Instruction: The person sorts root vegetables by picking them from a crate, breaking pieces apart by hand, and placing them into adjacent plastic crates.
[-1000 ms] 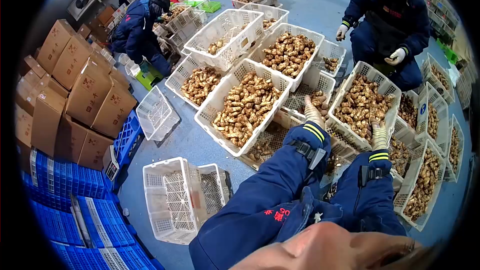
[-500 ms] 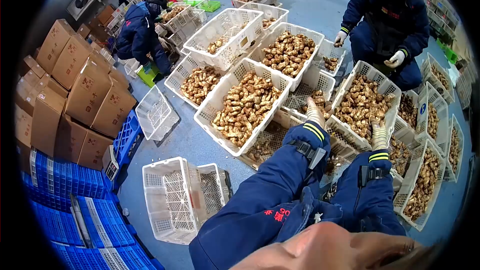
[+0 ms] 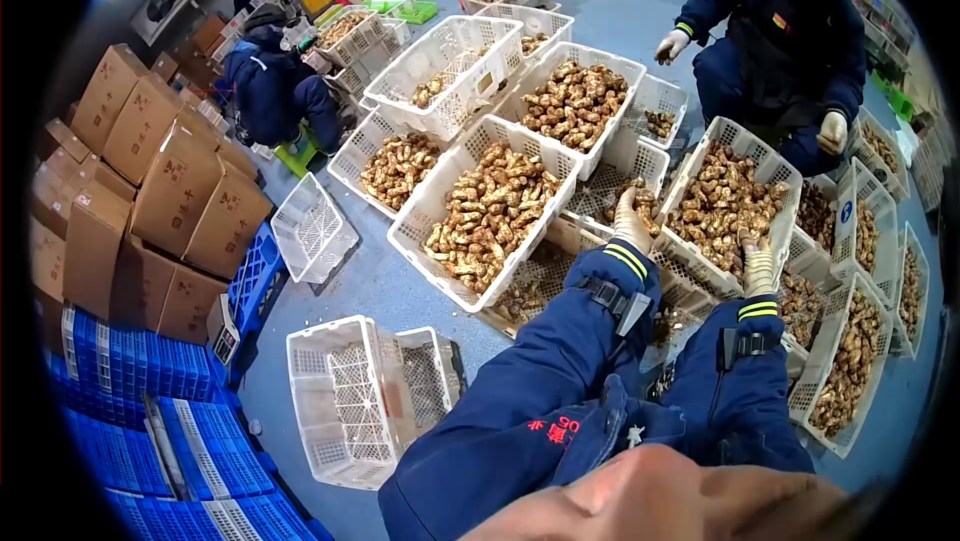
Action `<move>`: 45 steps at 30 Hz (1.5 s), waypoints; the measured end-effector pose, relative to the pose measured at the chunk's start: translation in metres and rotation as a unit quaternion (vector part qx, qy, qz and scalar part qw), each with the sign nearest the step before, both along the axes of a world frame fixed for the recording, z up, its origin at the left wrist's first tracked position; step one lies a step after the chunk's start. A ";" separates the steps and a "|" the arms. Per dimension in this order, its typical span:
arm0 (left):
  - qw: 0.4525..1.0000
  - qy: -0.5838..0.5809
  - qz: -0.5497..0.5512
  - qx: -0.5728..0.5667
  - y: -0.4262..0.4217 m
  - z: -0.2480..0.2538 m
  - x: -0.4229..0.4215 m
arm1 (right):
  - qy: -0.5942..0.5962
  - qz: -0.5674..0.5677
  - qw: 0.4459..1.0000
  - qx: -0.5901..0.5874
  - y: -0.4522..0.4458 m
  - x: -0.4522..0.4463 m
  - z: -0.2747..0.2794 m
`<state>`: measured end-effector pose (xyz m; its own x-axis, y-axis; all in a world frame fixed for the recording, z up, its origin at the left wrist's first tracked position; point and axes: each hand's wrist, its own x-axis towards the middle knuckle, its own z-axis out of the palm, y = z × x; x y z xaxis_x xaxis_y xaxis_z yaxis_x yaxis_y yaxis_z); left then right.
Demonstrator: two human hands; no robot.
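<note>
My left hand (image 3: 630, 226), in a pale, ribbed-cuff glove, is over a low crate (image 3: 650, 163) with its fingers curled around a brown mushroom (image 3: 645, 204). At the near side of a full white crate (image 3: 690, 259), my right hand (image 3: 757, 263) has its fingers bent among the thick-stemmed mushrooms (image 3: 725, 196); it seems to grip one, partly hidden by the fingers. Left of my left hand, another white crate (image 3: 405, 231) holds a heap of similar mushrooms.
More mushroom crates (image 3: 835, 371) crowd the right side. A co-worker (image 3: 775, 51) crouches opposite; another person (image 3: 270, 86) sits back left. Stacked white crates (image 3: 345, 411) stand left of my arm. Cardboard boxes (image 3: 175, 201) and blue crates (image 3: 165, 441) line the left.
My left hand's fingers have curled in more around the mushroom; my right hand has barely moved. The co-worker opposite has shifted one hand to the right, and the person at back left sits more upright.
</note>
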<state>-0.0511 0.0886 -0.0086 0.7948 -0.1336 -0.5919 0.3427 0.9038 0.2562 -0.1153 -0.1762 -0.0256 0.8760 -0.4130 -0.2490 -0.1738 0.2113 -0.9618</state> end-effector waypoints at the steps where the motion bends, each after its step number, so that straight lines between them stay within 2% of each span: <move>1: 1.000 -0.016 0.014 -0.005 0.000 0.002 -0.001 | 0.000 0.002 1.000 0.003 0.000 -0.001 0.001; 6: 0.994 0.038 -0.043 -0.091 0.003 0.021 -0.008 | 0.010 -0.017 1.000 -0.020 -0.003 0.003 -0.006; 13: 0.993 -0.021 -0.092 -0.064 -0.001 0.027 -0.013 | 0.018 -0.013 1.000 -0.017 -0.002 0.001 -0.001; 17: 0.991 -0.084 -0.109 -0.002 0.004 0.030 -0.014 | -0.026 0.023 0.999 -0.011 -0.009 0.004 -0.010; 18: 0.991 -0.079 -0.080 0.078 0.002 0.040 -0.019 | -0.045 0.035 0.998 -0.011 -0.015 0.003 -0.020; 19: 0.990 -0.111 -0.070 0.048 0.007 0.033 -0.020 | -0.042 0.016 0.997 -0.060 -0.012 0.002 -0.017; 21: 0.988 -0.112 0.016 0.101 -0.001 0.012 -0.008 | -0.017 0.037 0.999 0.004 -0.010 0.000 -0.013; 22: 0.987 -0.110 0.023 0.114 -0.003 0.009 -0.006 | -0.011 0.036 0.997 0.063 -0.008 -0.002 -0.012; 23: 0.989 -0.094 0.015 0.114 0.001 0.018 -0.011 | -0.010 0.032 0.992 0.122 -0.005 -0.004 -0.008; 25: 0.993 -0.044 -0.011 0.108 0.006 0.047 -0.023 | -0.020 0.055 0.985 0.165 0.008 -0.009 0.013; 27: 0.985 -0.105 -0.038 0.132 0.006 0.045 -0.025 | -0.036 0.069 0.979 0.190 0.003 -0.005 0.006; 29: 0.989 -0.095 -0.038 0.105 0.001 0.043 -0.023 | -0.073 0.119 0.962 0.236 0.001 -0.007 0.006; 30: 0.990 -0.086 -0.044 0.103 -0.002 0.040 -0.023 | -0.079 0.132 0.957 0.245 -0.003 -0.005 0.003; 31: 0.986 -0.084 -0.051 0.135 -0.006 0.039 -0.022 | -0.082 0.094 0.962 0.242 -0.001 -0.012 0.015; 33: 0.986 -0.109 -0.074 0.107 -0.015 0.030 -0.020 | -0.040 0.080 0.980 0.177 -0.004 -0.021 0.040; 35: 0.985 -0.107 -0.110 0.075 -0.028 0.036 -0.023 | -0.034 0.044 0.985 0.161 -0.010 -0.031 0.052; 37: 0.980 -0.104 -0.113 0.129 -0.049 0.032 -0.017 | -0.161 0.111 0.935 0.295 -0.021 -0.043 0.057; 38: 0.987 -0.065 -0.125 0.076 -0.056 0.032 -0.020 | -0.114 0.072 0.962 0.239 -0.027 -0.053 0.068; 41: 0.987 -0.039 -0.152 0.030 -0.084 0.030 -0.026 | -0.125 0.042 0.941 0.310 -0.054 -0.077 0.063; 42: 0.984 -0.060 -0.166 0.021 -0.093 0.030 -0.029 | -0.162 0.031 0.914 0.370 -0.057 -0.087 0.064; 45: 0.974 -0.064 -0.214 0.023 -0.115 0.031 -0.036 | -0.123 0.018 0.910 0.395 -0.075 -0.100 0.050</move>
